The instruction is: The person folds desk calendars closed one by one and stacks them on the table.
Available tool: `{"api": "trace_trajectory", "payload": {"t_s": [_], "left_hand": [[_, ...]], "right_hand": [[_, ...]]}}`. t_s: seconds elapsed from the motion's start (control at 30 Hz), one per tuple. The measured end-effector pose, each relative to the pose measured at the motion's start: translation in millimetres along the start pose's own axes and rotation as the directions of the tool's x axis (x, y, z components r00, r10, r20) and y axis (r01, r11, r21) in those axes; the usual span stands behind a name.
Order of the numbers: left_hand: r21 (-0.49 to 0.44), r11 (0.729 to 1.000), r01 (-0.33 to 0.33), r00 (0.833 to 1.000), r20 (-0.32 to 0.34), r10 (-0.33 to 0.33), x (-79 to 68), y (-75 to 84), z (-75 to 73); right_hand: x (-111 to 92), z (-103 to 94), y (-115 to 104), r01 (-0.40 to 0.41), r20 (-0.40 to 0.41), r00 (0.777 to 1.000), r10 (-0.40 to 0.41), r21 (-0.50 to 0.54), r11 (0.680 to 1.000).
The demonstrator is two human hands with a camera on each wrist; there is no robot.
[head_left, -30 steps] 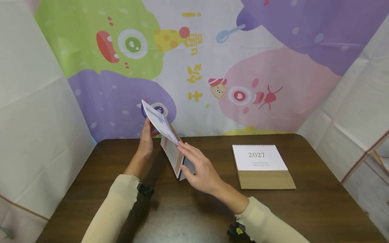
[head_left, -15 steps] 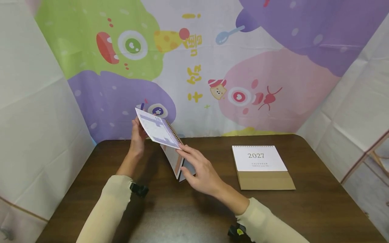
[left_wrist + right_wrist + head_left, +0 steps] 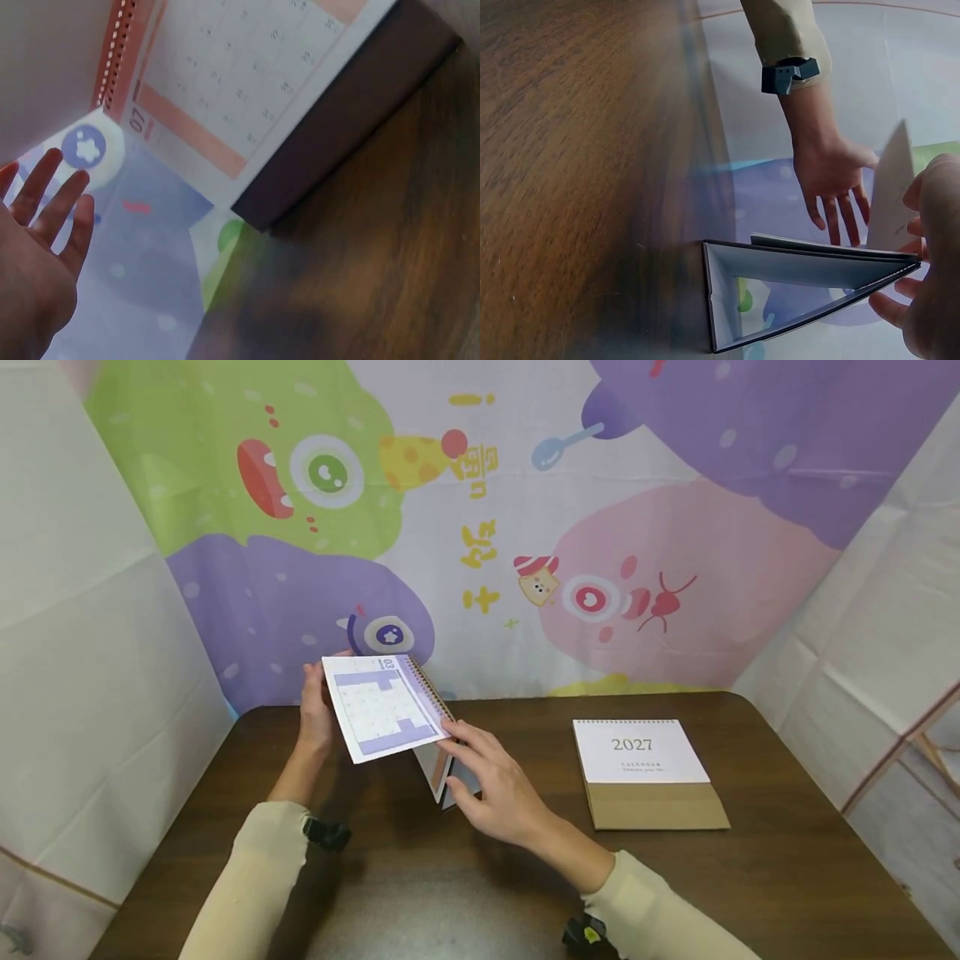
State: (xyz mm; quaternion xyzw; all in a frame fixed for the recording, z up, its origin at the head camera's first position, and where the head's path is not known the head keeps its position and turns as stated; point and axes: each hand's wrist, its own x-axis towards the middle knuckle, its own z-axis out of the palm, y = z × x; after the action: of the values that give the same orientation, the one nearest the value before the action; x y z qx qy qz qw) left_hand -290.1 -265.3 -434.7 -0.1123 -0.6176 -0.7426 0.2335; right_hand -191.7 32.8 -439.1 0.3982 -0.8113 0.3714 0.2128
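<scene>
A spiral-bound desk calendar (image 3: 432, 770) stands on the table in front of me, its side turned my way. One purple-and-white page (image 3: 375, 706), marked 03, slopes out leftward from the gold coil. Behind the outer edge of that page is my left hand (image 3: 315, 714); its fingers are straight in the left wrist view. Thumb and fingers of my right hand (image 3: 498, 785) grip the end of the calendar at the coil, one on each side of it. An orange-banded page (image 3: 232, 90) marked 07 shows in the left wrist view, over the dark base (image 3: 352, 112).
A second desk calendar (image 3: 633, 752), white with 2027 on it and a tan base, stands to the right on the brown table (image 3: 480, 902). A cartoon-printed cloth (image 3: 480, 643) hangs at the table's back edge, with white cloth walls at both sides.
My left hand has moved left and down, and the purple page has swung down with it from steep to nearly flat, showing its face. My right hand has stayed in place.
</scene>
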Motion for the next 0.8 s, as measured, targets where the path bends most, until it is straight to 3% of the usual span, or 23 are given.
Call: {"api": "trace_trajectory", "payload": {"t_s": [0.33, 0.47, 0.53, 0.7, 0.73, 0.8], "left_hand": [[0.167, 0.978, 0.128, 0.992, -0.032, -0.125, -4.2, -8.1, -17.8], [0.259, 0.95, 0.171, 0.985, -0.057, -0.162, -4.8, -12.3, -18.3], [0.309, 0.939, 0.151, 0.989, -0.053, -0.141, -2.8, -23.6, -25.4], [0.456, 0.879, 0.138, 0.99, -0.043, -0.134, -3.0, -38.0, -35.1], [0.453, 0.881, 0.135, 0.991, -0.038, -0.132, -1.7, -43.8, -37.5], [0.492, 0.853, 0.174, 0.983, -0.043, -0.177, -5.4, -36.6, -31.1]], "right_hand": [[-0.3, -0.1, 2.5, -0.007, 0.013, 1.0, 0.007, -0.005, 1.0], [-0.8, -0.4, 3.4, -0.009, 0.024, 1.0, 0.009, -0.015, 1.0], [-1.3, -0.5, 3.6, -0.011, 0.033, 0.999, 0.011, -0.017, 1.0], [-2.5, -1.6, 3.5, -0.015, 0.057, 0.998, 0.016, -0.028, 0.999], [-2.8, -2.1, 3.3, -0.015, 0.061, 0.998, 0.017, -0.031, 0.999], [-3.3, -2.1, 3.6, -0.013, 0.063, 0.998, 0.015, -0.038, 0.999]]}}
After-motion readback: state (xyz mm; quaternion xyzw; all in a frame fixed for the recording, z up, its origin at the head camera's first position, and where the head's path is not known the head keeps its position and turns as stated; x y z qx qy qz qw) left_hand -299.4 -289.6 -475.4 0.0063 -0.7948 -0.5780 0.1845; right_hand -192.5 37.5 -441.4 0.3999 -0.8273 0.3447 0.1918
